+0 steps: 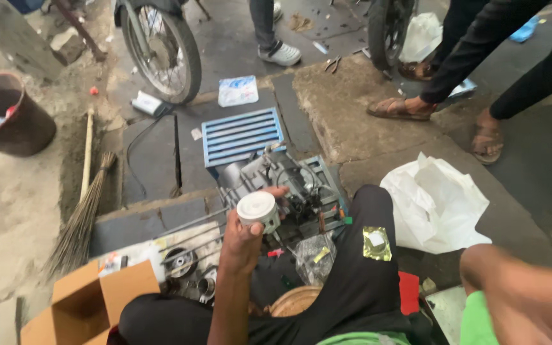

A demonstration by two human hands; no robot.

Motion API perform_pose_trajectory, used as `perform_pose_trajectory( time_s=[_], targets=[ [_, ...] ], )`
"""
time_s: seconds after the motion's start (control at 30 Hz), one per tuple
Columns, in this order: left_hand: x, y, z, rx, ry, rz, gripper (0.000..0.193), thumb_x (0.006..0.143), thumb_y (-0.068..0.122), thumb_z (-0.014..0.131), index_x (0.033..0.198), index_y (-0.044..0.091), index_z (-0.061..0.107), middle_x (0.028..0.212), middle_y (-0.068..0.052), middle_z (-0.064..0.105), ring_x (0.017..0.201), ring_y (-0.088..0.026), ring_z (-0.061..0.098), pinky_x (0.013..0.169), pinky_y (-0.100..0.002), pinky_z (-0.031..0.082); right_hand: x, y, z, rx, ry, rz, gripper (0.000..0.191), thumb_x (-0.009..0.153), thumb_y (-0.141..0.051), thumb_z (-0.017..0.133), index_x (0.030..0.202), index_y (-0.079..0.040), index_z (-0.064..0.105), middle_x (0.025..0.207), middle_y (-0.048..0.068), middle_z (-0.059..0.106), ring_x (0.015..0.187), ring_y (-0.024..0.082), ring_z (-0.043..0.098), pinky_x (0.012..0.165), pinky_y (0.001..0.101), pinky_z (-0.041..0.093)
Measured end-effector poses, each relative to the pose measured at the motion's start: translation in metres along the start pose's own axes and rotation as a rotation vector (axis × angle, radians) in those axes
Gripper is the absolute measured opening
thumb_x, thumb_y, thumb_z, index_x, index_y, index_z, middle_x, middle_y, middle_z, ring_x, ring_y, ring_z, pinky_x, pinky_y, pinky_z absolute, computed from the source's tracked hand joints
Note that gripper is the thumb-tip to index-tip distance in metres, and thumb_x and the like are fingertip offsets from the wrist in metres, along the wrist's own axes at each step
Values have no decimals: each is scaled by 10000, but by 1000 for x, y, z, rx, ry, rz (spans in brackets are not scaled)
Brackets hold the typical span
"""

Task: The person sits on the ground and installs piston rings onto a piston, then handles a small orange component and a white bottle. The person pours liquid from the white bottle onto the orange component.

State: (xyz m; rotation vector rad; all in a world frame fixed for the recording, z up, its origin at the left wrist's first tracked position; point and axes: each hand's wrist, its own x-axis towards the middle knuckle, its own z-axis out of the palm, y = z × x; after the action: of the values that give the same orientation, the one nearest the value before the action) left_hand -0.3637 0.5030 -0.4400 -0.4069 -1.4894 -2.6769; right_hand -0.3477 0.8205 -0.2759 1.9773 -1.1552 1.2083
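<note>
My left hand is raised and closed around a silver piston, its flat crown facing the camera. Just beyond the piston a grey motorcycle engine rests on the ground next to a blue slatted grate. My right arm, in a green sleeve, crosses the lower right corner; its hand is out of the frame. My black-trousered leg stretches toward the engine, with a small gold foil packet lying on the knee.
Long metal rods, round engine parts and a clear bag of parts lie by my leg. An open cardboard box, a broom, a dark bucket, a motorcycle wheel, a white plastic bag and other people's sandalled feet surround me.
</note>
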Motion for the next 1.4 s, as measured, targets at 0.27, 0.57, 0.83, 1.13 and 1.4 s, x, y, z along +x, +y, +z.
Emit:
perform_pose_trajectory(
  time_s=[0.27,0.57,0.83,1.13,1.4],
  targets=[
    [6,10,1,125,35,154,951,762,664,867,1308,-92,678,1387,-212,684,1351,-243,644,1197,-357,489,-39,111,33,-731,-177,425,430,783,7,856,1179,-95,722,919,50,644,752,228,646,621,369,516],
    [2,12,5,-15,86,67,943,712,638,891,1289,-68,652,1377,-191,646,1149,-245,652,1009,-388,516,-60,129,40,-761,-262,222,376,837,-65,789,1204,-143,762,905,30,587,764,207,640,631,347,525],
    [10,5,15,30,3,101,872,784,579,878,1339,-61,668,1424,-204,657,1303,-265,643,1162,-418,506,-67,136,40,-803,-409,209,309,857,-76,796,1159,-142,811,904,2,599,771,180,620,617,341,522],
    [8,-20,25,167,9,56,784,830,-16,844,1517,60,474,1417,-120,633,1219,-230,697,1025,-333,605,-104,118,52,-569,9,581,330,835,65,864,1105,-112,794,1134,67,623,981,198,641,766,266,591],
    [20,-31,28,246,45,-23,734,810,-41,795,1464,53,475,1231,-56,641,1137,-148,664,978,-298,578,-94,108,72,-458,-30,650,350,821,65,812,1120,-115,781,1243,113,653,1016,215,695,864,310,616]
  ],
)
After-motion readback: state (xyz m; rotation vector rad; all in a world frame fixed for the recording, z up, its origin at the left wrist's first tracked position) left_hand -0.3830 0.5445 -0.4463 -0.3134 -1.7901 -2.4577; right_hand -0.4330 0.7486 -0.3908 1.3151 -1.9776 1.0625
